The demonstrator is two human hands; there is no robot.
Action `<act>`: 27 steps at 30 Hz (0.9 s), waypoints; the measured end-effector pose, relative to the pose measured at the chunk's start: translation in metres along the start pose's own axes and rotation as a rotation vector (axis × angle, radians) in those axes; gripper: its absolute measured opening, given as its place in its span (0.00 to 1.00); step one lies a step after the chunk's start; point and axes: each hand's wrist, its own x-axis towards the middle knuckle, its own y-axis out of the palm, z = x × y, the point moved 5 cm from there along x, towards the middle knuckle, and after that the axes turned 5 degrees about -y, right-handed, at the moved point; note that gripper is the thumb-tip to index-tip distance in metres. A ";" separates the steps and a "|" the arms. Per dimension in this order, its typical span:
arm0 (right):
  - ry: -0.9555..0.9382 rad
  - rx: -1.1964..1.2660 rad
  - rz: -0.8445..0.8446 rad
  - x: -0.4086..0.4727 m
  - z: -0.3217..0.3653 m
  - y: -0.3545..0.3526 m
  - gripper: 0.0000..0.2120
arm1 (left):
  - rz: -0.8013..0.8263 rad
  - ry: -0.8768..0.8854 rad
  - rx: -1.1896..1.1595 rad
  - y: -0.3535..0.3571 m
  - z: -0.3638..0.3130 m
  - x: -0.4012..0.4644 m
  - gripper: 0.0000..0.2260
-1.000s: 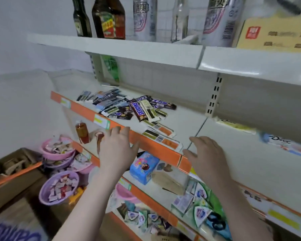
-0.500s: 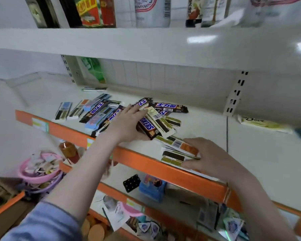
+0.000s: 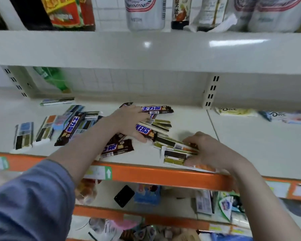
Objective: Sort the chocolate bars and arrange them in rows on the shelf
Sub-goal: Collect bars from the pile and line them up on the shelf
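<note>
Both hands grip bars: left hand (image 3: 129, 123) Snickers (image 3: 145, 132), right hand (image 3: 210, 152) white bars (image 3: 175, 156).

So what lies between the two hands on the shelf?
In the head view, white-and-olive bars fan across the gap between the left hand and the right hand, on the shelf.
</note>
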 end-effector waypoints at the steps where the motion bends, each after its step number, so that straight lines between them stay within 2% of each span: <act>1: 0.018 -0.006 -0.023 0.001 0.000 0.001 0.24 | -0.036 0.009 0.008 -0.001 -0.001 0.000 0.37; 6: 0.141 -0.024 -0.195 0.003 -0.005 0.002 0.16 | -0.121 0.004 -0.090 0.006 -0.009 -0.002 0.22; 9: 0.187 -0.064 -0.283 0.004 -0.007 0.001 0.16 | -0.118 -0.038 -0.013 0.006 -0.017 0.000 0.20; 14: 0.198 -0.074 -0.306 0.005 -0.007 0.004 0.12 | -0.229 -0.050 0.012 0.001 -0.025 -0.005 0.11; 16: 0.199 -0.079 -0.315 0.005 -0.005 0.004 0.12 | -0.285 -0.035 0.037 0.004 -0.027 -0.007 0.12; 22: 0.223 -0.081 -0.380 -0.002 -0.001 0.004 0.12 | -0.374 -0.019 0.022 0.014 -0.023 -0.009 0.24; 24: 0.231 -0.092 -0.425 -0.007 -0.001 0.003 0.11 | -0.397 -0.014 0.001 0.012 -0.021 -0.010 0.24; 27: 0.243 -0.114 -0.492 -0.012 0.001 0.002 0.09 | -0.414 -0.025 -0.062 0.005 -0.017 -0.011 0.19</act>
